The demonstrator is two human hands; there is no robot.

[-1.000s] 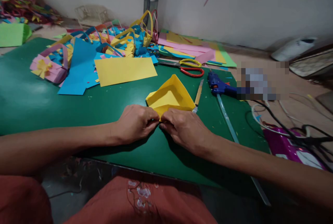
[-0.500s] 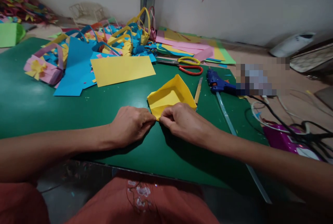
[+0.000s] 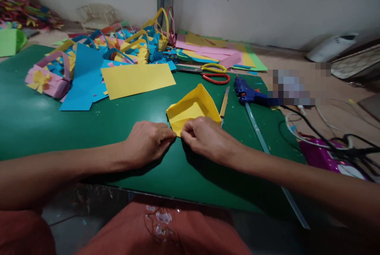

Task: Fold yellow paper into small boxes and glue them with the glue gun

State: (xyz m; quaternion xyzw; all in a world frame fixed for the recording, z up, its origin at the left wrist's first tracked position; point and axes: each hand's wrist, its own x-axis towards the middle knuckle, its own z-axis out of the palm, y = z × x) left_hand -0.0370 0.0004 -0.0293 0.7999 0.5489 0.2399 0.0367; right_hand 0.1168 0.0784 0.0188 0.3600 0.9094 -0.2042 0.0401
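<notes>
A yellow folded paper box (image 3: pixel 194 106) with an open top rests on the green table (image 3: pixel 130 191). My left hand (image 3: pixel 150 142) pinches the box's near left corner between thumb and forefinger. Right beside it, my right hand (image 3: pixel 204 138) is closed on the near wall of the same box, covering part of that side. The fingertips of both hands almost meet at the corner, and the exact fold between them is hidden. Just right of the box lies a craft knife (image 3: pixel 224 102) with a yellowish handle.
Scissors (image 3: pixel 215 74) and a flat yellow paper (image 3: pixel 138 80) lie behind the box. Finished paper baskets (image 3: pixel 49 77) crowd the back left. At right are a blue glue gun (image 3: pixel 249 93) with a long glue stick, cables and a purple power strip (image 3: pixel 319 156).
Both hands keep their pinch on the paper box almost unchanged. The whole view has shifted slightly, so things appear a little further left.
</notes>
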